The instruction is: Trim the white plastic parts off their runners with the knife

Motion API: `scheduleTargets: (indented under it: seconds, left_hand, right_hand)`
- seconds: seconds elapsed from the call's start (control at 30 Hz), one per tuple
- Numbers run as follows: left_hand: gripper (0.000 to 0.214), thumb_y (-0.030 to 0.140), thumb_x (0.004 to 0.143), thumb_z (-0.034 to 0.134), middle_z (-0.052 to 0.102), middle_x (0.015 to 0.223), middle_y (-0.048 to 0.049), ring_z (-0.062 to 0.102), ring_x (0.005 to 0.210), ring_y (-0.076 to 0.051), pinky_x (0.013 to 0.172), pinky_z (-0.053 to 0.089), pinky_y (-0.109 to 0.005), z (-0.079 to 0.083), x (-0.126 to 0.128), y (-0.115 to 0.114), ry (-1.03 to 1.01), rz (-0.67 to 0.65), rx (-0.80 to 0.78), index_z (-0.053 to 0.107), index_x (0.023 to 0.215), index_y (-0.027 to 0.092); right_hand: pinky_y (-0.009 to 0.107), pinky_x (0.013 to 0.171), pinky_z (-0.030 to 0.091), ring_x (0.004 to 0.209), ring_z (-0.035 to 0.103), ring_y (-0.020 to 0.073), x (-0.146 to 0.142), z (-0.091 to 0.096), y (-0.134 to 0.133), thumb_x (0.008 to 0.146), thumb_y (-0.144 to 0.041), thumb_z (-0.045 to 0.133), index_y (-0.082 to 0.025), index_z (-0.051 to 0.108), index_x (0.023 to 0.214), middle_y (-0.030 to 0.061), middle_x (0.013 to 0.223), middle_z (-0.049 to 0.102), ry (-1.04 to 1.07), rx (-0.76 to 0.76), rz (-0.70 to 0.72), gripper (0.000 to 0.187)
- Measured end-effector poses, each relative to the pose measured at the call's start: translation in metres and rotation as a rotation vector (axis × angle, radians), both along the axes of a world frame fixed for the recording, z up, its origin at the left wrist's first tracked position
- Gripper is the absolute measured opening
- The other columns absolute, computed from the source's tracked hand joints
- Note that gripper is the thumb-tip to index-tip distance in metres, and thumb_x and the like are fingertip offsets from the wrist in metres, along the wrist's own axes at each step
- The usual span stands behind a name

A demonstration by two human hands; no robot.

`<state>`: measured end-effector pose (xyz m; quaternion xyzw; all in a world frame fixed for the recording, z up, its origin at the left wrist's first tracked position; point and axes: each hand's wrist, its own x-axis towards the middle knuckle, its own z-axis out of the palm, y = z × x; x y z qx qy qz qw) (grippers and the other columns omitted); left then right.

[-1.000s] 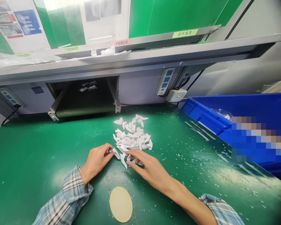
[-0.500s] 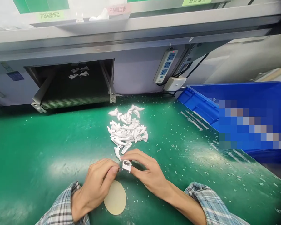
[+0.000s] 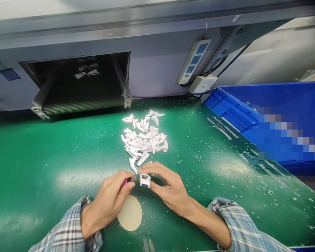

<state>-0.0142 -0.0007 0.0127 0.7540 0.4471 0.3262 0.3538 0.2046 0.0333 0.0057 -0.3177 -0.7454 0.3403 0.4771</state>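
My right hand (image 3: 174,190) pinches a small white plastic part (image 3: 145,181) between thumb and fingers, its hollow end facing me. In my left hand (image 3: 107,201) is a pink-handled tool (image 3: 123,183) with a thin tip, mostly hidden by the fingers. That tip points at the white part; whether it touches cannot be made out. Just beyond both hands lies a pile of curved white plastic parts (image 3: 140,142). A round cream disc (image 3: 131,214) lies on the green table below my left hand.
Ahead, a dark conveyor belt (image 3: 84,94) carries several white parts out of an opening. A power strip (image 3: 193,61) hangs on the panel to its right. A blue bin (image 3: 233,108) stands at the right. Small white shavings dot the green table (image 3: 199,168).
My left hand has drawn slightly back from the white part, and the pink handle now shows. The camera view has tilted down a little.
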Motion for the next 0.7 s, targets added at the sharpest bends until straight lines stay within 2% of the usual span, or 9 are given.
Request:
scheduleTargets:
  seconds: [0.07,0.13,0.2,0.27,0.37,0.53,0.7]
  left_hand:
    - [0.026,0.034,0.109,0.034,0.062,0.087,-0.0028,0.054,0.075,-0.015,0.07,0.04,-0.027,0.0016,-0.0006,0.0014,-0.022,-0.02,0.015,0.058,0.108,0.022]
    - [0.028,0.035,0.109,0.033,0.059,0.081,-0.0014,0.051,0.07,-0.015,0.067,0.039,-0.027,0.0034,-0.0002,0.0012,-0.032,-0.013,-0.051,0.057,0.107,0.022]
    - [0.028,0.038,0.109,0.032,0.053,0.074,0.0014,0.046,0.063,-0.014,0.062,0.037,-0.026,0.0042,0.0009,-0.0005,-0.029,-0.002,-0.142,0.053,0.099,0.023]
    - [0.03,0.039,0.109,0.03,0.05,0.071,0.0024,0.043,0.061,-0.014,0.06,0.035,-0.026,0.0032,0.0025,-0.0026,-0.008,0.009,-0.169,0.047,0.089,0.023]
    - [0.031,0.039,0.108,0.03,0.051,0.07,0.0026,0.044,0.059,-0.014,0.059,0.033,-0.026,-0.0001,0.0046,-0.0051,0.042,0.004,-0.11,0.045,0.086,0.023]
    - [0.025,0.045,0.103,0.046,0.057,0.073,0.002,0.05,0.06,-0.014,0.059,0.034,-0.026,-0.0008,0.0066,-0.0058,0.107,-0.04,-0.019,0.048,0.092,0.023]
    - [0.026,0.041,0.104,0.046,0.054,0.073,0.0033,0.044,0.06,-0.012,0.058,0.032,-0.026,-0.0018,0.0075,-0.0048,0.138,-0.05,-0.042,0.045,0.085,0.022]
  right_hand:
    - [0.032,0.085,0.059,0.094,0.072,0.0197,0.0007,-0.001,0.0008,0.093,-0.012,0.067,-0.025,0.072,0.111,0.0059,0.102,0.076,0.001,-0.004,0.003,0.023]
    - [0.033,0.086,0.059,0.096,0.071,0.0201,0.0017,-0.0032,0.0015,0.093,-0.012,0.066,-0.025,0.072,0.112,0.0063,0.103,0.075,-0.003,-0.006,0.004,0.023]
    - [0.034,0.086,0.059,0.097,0.071,0.0208,0.0025,-0.006,0.002,0.094,-0.012,0.064,-0.025,0.072,0.112,0.0068,0.104,0.075,-0.006,-0.009,0.002,0.024]
    - [0.035,0.086,0.059,0.098,0.071,0.0214,0.0025,-0.0084,0.0021,0.095,-0.014,0.063,-0.025,0.072,0.112,0.007,0.104,0.075,-0.012,-0.005,0.004,0.023]
    - [0.037,0.084,0.059,0.096,0.071,0.0221,0.0009,-0.0087,0.0014,0.095,-0.017,0.064,-0.025,0.073,0.111,0.007,0.101,0.075,-0.025,0.018,0.004,0.02]
    - [0.035,0.08,0.06,0.091,0.072,0.021,-0.0027,-0.0028,-0.0017,0.097,-0.021,0.064,-0.024,0.073,0.11,0.0072,0.098,0.076,-0.046,0.065,0.022,0.016]
    - [0.034,0.08,0.06,0.092,0.072,0.0201,-0.0033,-0.0025,-0.0031,0.097,-0.019,0.064,-0.024,0.071,0.113,0.007,0.099,0.076,-0.03,0.095,0.037,0.018]
